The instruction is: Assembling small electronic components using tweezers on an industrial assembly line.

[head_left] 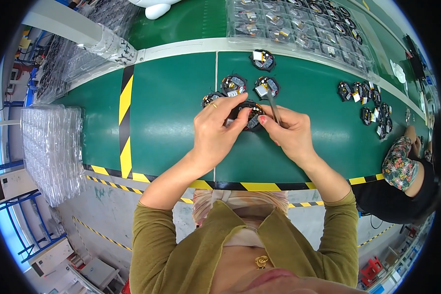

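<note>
Between my hands is a round black electronic module (253, 121) with small parts showing inside its rim. My left hand (214, 125) is closed on the module's left side, thumb and fingers at its edge. Dark slim tweezers (274, 109) are gripped in my right hand (291, 133), whose thumb also lies by the module's right edge. Just beyond my hands lie similar modules: one (233, 84) with a yellow-and-white part, another (266, 88) with a silvery square battery, and a third (263, 60) farther back. A further module (211, 99) is partly hidden by my left hand.
Clear plastic trays (299, 27) filled with modules stand along the back. A stack of clear trays (51, 152) rises at the left. More loose modules (365, 93) lie at the right, near another person's patterned sleeve (400, 164). Striped tape (259, 186) edges the green table (171, 127).
</note>
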`<action>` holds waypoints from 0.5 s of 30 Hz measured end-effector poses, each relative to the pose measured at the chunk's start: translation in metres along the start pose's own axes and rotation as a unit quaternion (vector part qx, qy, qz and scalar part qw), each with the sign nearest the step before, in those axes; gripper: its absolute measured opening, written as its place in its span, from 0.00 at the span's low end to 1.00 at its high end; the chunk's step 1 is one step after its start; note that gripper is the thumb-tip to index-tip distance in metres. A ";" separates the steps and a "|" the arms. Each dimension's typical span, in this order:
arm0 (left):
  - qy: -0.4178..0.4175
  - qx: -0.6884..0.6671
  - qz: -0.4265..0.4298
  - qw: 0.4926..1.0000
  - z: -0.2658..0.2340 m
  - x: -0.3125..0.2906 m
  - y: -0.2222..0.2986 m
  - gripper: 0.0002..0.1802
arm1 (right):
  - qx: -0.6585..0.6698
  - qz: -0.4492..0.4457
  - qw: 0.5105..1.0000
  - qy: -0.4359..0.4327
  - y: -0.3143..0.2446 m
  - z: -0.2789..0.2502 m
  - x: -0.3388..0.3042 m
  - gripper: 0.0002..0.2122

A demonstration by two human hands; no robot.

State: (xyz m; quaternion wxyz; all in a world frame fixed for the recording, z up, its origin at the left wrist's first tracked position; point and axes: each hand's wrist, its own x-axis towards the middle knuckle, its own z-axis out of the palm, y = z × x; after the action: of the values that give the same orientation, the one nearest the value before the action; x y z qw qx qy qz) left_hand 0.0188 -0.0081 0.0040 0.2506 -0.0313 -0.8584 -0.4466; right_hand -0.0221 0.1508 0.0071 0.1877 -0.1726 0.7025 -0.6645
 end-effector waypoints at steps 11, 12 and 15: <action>-0.003 -0.017 -0.003 1.000 0.002 0.004 0.000 0.11 | -0.070 -0.068 0.995 0.010 -0.006 0.002 0.000 0.08; -0.038 -0.019 -0.022 0.999 -0.002 0.006 -0.001 0.09 | -0.097 -0.066 0.993 0.004 -0.003 0.000 0.002 0.09; -0.120 -0.204 -0.287 0.928 -0.007 0.012 -0.005 0.08 | -0.224 -0.193 0.953 0.057 0.008 -0.007 0.013 0.14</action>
State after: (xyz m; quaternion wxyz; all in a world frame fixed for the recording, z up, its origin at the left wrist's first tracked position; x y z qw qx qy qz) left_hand 0.0097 -0.0185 0.0088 -0.0046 0.1126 -0.7446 -0.6579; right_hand -0.0369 0.1511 -0.0008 -0.0284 -0.3043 0.7962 -0.5221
